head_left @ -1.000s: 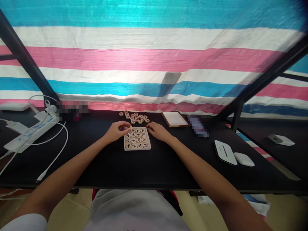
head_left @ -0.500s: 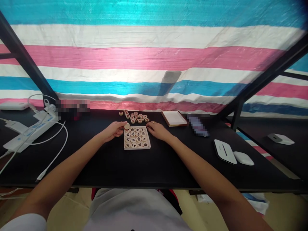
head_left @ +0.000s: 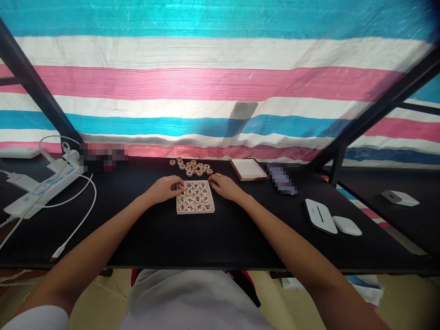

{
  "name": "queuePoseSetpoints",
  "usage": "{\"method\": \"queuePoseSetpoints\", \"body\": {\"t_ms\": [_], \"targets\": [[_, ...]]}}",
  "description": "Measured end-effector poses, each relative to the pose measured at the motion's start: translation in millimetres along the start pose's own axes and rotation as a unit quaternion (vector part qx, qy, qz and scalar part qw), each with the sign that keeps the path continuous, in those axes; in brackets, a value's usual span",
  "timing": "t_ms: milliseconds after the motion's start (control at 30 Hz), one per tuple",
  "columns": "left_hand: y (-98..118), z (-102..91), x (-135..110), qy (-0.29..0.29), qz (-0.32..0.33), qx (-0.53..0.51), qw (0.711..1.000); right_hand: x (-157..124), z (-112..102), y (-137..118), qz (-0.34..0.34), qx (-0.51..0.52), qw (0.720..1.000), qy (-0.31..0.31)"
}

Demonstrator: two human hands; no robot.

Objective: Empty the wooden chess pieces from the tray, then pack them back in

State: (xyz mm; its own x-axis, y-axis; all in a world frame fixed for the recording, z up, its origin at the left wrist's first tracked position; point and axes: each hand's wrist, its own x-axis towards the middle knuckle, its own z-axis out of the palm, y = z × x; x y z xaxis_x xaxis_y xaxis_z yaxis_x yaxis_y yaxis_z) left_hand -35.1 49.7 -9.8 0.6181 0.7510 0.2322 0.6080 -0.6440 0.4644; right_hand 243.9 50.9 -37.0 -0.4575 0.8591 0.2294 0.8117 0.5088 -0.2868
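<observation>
A shallow white box (head_left: 195, 211) lies in front of me, filled with rows of round Chinese chess pieces (head_left: 197, 199) marked with black characters. My left hand (head_left: 167, 188) is at the box's far left corner, its fingers closed on a Chinese chess piece there; the fingers mostly cover that piece. At the far right corner rests my right hand (head_left: 225, 187), a ring on one finger. Its thumb and fingers are apart by the box edge, with nothing visible in them. Behind the box lie several loose pieces with red characters (head_left: 194, 167).
A box lid with white inside (head_left: 248, 169) lies at the back right, beside a blurred phone (head_left: 282, 178). A white flat device (head_left: 321, 216) and a white mouse-shaped object (head_left: 347, 225) sit further right. At left are a power strip (head_left: 41, 190) and white cables.
My left hand has moved slightly right and over the box's far left corner. The piece it held raised there is now lower and mostly hidden by the fingers. My right hand stays put.
</observation>
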Motion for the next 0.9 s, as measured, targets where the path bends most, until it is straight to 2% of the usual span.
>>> {"method": "queuePoseSetpoints", "body": {"t_ms": [133, 333, 533, 900], "targets": [[0, 2.4, -1, 0.026, 0.030, 0.036, 0.999, 0, 2, 2, -0.002, -0.006, 1.000, 0.001], [-1, 3.8, -1, 0.033, 0.006, 0.068, 0.997, 1, 5, 5, -0.007, -0.012, 1.000, 0.007], [0, 3.9, -2, 0.034, 0.012, 0.088, 0.995, 0, 4, 3, -0.004, -0.006, 1.000, 0.009], [2, 5.3, -1, 0.022, 0.001, 0.092, 0.995, 0, 13, 7, 0.012, 0.007, 0.997, 0.073]]}}
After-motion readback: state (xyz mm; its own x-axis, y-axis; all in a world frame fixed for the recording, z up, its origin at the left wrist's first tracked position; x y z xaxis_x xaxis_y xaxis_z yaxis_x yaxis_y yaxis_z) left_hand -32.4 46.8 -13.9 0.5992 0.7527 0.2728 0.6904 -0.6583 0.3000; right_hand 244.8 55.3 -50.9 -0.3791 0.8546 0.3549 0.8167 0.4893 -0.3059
